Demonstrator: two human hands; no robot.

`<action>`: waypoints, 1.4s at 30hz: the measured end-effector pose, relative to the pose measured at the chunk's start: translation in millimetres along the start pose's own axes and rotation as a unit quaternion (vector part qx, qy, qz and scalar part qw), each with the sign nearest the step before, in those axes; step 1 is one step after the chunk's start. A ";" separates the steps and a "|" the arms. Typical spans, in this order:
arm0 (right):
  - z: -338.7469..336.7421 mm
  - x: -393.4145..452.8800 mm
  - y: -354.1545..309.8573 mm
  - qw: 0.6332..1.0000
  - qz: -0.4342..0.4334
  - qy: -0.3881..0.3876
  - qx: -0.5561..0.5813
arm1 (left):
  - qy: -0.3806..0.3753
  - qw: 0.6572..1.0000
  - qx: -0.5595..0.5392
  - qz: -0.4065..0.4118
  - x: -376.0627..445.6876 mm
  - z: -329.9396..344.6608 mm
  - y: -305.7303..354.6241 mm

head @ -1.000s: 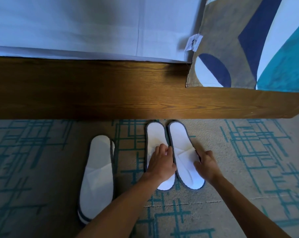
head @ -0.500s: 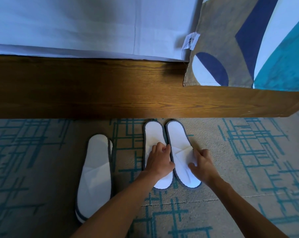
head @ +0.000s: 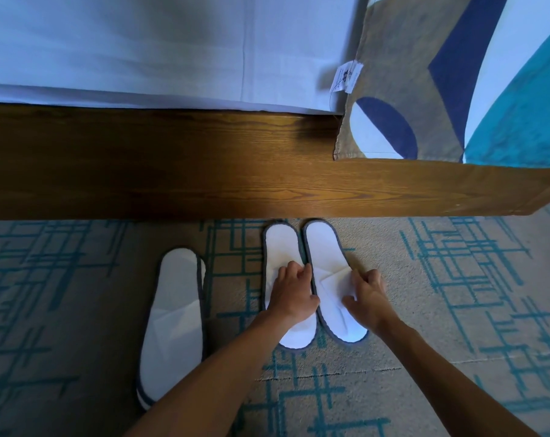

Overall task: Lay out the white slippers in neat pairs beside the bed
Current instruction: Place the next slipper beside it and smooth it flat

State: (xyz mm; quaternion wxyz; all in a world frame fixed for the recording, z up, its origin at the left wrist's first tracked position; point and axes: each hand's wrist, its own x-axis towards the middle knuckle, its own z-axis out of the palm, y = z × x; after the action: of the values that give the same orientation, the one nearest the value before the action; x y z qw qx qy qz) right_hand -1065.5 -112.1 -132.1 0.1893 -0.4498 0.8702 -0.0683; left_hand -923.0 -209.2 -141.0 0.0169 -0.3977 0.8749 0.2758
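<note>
Two white slippers with grey edging lie side by side on the carpet, one end of each touching the wooden bed frame (head: 204, 171). My left hand (head: 294, 293) lies curled on the upper of the left slipper (head: 281, 247). My right hand (head: 366, 298) pinches the folded upper of the right slipper (head: 322, 247), thumb spread toward its near end. The two slippers almost touch along their inner edges. Further left, another white slipper (head: 176, 310) lies at a slight slant; a second one seems to sit under it, only its rim showing.
The bed frame runs across the whole view, with a white sheet (head: 141, 52) above it and a patterned beige, navy and teal cloth (head: 456, 74) hanging at the right. Beige carpet with teal lines (head: 456, 279) stretches to both sides of the slippers.
My right hand has moved from the outer edge of the right slipper onto its upper. My left hand stays on the left slipper. The slippers at the left have not moved.
</note>
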 end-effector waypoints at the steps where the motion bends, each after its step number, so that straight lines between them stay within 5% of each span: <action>1: 0.3 0.3 -0.2 1.000 0.000 0.000 0.000 | -0.002 1.000 -0.003 -0.002 0.0 -0.2 0.1; 29: 1.2 10.3 0.8 1.000 0.000 -0.014 -0.001 | -0.033 0.999 0.019 0.024 4.6 -4.4 -4.5; 42: -1.3 13.2 1.6 1.000 0.001 -0.010 0.019 | 0.016 0.999 0.030 0.016 2.1 -0.7 1.0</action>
State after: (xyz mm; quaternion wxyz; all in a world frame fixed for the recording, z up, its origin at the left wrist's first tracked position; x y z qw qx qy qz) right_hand -1074.2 -121.9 -134.8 0.2065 -0.4462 0.8671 -0.0800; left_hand -924.9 -210.5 -140.5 0.0107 -0.3871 0.8893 0.2434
